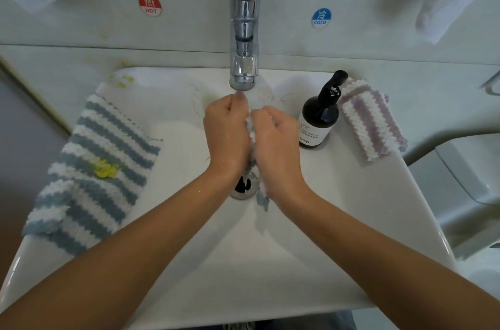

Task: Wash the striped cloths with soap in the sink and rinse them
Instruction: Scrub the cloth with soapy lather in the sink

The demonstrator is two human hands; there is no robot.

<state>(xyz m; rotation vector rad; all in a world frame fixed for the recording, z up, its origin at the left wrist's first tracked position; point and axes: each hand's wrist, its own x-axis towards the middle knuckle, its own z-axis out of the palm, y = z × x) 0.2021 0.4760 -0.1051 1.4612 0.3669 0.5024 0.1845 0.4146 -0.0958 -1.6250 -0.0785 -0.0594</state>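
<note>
Left hand [227,135] and right hand [276,145] squeeze one cloth [261,194] together under tap [243,32], for rinsing; stained cloth [92,172] waits aside.

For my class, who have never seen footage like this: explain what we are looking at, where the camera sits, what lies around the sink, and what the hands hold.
There is no machine here. One camera worn on a person's head looks down at their bare arms over a white sink. The left hand and right hand together grip a wet cloth under the tap; its tail hangs over the drain. On the left rim lies a blue striped cloth with a yellow stain. On the right stand a dark soap bottle and, beside it, a purple striped cloth.
</note>
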